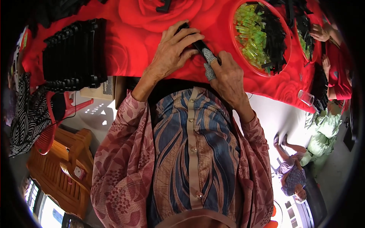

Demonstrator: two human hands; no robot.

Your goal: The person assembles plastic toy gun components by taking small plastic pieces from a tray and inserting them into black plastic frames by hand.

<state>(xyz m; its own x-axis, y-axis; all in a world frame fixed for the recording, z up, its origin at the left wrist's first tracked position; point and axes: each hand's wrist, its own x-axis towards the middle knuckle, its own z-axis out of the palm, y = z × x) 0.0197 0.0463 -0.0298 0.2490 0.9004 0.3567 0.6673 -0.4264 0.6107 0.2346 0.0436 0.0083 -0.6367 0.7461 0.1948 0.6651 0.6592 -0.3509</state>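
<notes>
Over the red cloth near the table's front edge, my two hands hold one slim black plastic piece (199, 46) slantwise between them. My left hand (173, 49) is closed over its far end, fingers laid across the top, and the black tip pokes out beyond the knuckles. At the near end my right hand (229, 74) grips it with bent fingers. Grey speckled wraps (208, 56) cover the tips of two digits on the right hand. Part of the piece is hidden under my fingers, so its full shape does not show.
Left of my hands lies a row of stacked black plastic parts (72, 55). To the right, a round red tray (232, 38) holds yellow-green clear pieces and black strips. A small black part (163, 6) lies at the far edge. Another person's hand (320, 32) works beside a second tray; a clear cup (305, 97) is nearby.
</notes>
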